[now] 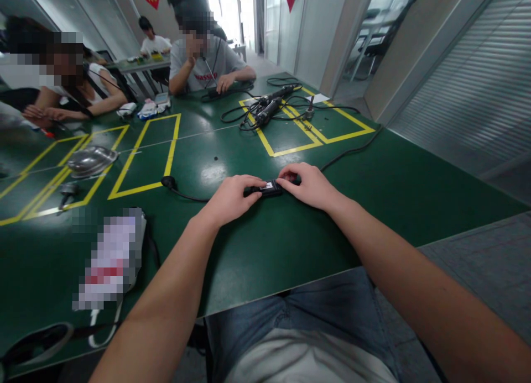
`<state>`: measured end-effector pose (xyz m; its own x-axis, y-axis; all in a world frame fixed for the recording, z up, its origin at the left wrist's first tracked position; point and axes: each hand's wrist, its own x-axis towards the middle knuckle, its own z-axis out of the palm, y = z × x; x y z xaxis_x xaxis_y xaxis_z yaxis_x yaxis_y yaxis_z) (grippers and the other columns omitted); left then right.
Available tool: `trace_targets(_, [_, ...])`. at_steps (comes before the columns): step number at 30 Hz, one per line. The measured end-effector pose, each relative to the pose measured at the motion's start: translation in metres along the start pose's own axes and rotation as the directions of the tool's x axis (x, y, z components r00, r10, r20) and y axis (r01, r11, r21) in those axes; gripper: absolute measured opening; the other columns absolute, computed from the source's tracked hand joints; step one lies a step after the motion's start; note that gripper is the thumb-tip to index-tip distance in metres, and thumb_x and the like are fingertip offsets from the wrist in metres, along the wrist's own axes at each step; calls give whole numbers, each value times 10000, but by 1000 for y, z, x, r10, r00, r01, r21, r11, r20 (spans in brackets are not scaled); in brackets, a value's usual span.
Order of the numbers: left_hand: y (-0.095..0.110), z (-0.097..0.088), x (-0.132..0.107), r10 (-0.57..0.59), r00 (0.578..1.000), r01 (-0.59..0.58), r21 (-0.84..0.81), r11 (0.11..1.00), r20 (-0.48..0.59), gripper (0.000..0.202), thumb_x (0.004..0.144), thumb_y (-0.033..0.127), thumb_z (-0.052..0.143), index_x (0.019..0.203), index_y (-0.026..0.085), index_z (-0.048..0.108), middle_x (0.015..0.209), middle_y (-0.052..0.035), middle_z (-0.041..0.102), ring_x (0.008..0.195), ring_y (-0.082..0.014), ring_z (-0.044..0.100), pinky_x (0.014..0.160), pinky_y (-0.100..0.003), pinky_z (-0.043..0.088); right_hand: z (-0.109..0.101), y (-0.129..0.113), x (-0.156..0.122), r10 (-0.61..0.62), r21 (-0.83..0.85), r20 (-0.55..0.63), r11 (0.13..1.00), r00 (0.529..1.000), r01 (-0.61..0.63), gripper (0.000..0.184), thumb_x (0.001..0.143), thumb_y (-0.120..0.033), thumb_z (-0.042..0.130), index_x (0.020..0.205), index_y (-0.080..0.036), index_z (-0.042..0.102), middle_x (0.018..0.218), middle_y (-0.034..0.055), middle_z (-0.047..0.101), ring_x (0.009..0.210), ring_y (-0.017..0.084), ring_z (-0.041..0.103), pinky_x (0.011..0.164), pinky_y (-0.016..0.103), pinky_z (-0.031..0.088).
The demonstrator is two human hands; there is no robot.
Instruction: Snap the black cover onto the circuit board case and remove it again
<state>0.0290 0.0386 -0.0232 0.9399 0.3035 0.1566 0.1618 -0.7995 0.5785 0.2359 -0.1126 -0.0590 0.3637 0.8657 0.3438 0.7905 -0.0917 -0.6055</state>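
Note:
A black power adapter (271, 189) with a white label lies on the green table in front of me. My left hand (234, 199) grips its left end, thumb in front and fingers over the top. At the other end my right hand (309, 185) is curled with thumb and fingertips closed on the adapter's right end, where a cable comes out. One black cord (188, 197) runs left to a round plug (168, 182). Another cable (352, 149) leads from behind my right hand to the far right edge. My palms hide parts of both cords.
Yellow tape rectangles (144, 156) mark the green table (398, 206). Black corded tools (269, 108) lie tangled beyond my hands. A shiny metal part (92, 161) and a phone (114, 256) with a white cable are at left. Two people (211, 62) sit across the table.

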Motion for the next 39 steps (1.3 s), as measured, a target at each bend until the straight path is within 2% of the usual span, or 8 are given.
trace_targets(10, [4,-1,2,-24,1000,24,85,996,2,323,990,192,748,1286,256,859,1285,-75,874,1236,-310,799,1217,-505,568,1,0,0,12,-33,38,999,999,-11,169,989,-362,695,996,-256,827,940,76,800,913,285,674,873,432,526])
trace_targets(17, [-11,10,6,-91,993,75,-181,981,-81,397,995,148,714,1382,232,748,1417,-110,822,1333,-281,776,1175,-465,604,1,5,1,22,14,20,1000,1000,-22,214,1016,-297,611,1004,-251,819,966,73,823,933,279,709,861,409,542])
trace_targets(23, [-15,12,7,-130,986,101,-250,963,-101,399,1001,143,695,1391,227,696,1393,-123,825,1318,-271,778,1192,-481,583,1,8,-1,9,40,27,999,1000,-10,142,909,-205,670,960,-250,796,931,51,808,894,262,720,867,406,564])
trace_targets(26, [-15,11,8,-120,988,89,-275,957,-101,350,1006,157,688,1349,218,716,1413,-124,811,1354,-268,758,1195,-459,578,0,6,-1,5,40,33,999,999,-7,119,887,-211,702,955,-248,793,952,58,813,914,271,729,891,424,570])
trace_targets(29, [-15,9,9,-133,985,94,-302,949,-111,294,1045,193,637,1324,194,729,1395,-128,810,1313,-255,765,1172,-448,591,-1,4,-2,-1,38,47,999,999,-1,106,890,-230,702,945,-241,792,931,62,804,894,269,723,888,431,574])
trace_targets(32, [-16,6,9,-179,967,130,-255,958,-181,282,1057,220,621,1313,190,736,1365,-118,811,1276,-257,761,1140,-447,605,-3,2,-2,-17,37,52,999,998,16,95,888,-241,707,927,-244,793,927,62,802,891,270,719,888,435,578])
trace_targets(36, [-18,4,7,-235,938,216,-102,971,-255,271,1035,217,648,1288,204,744,1307,-107,806,1233,-282,755,1134,-478,601,-4,1,-2,-34,40,61,999,998,31,87,888,-247,723,930,-242,800,968,76,809,913,276,724,909,449,587])
trace_targets(39, [-18,2,6,-192,950,200,7,980,-246,208,1016,202,654,1190,204,767,1293,-116,787,1231,-290,741,1139,-475,589,-4,0,-2,-40,47,73,998,997,37,96,909,-272,744,970,-238,808,981,81,810,922,272,727,917,446,594])
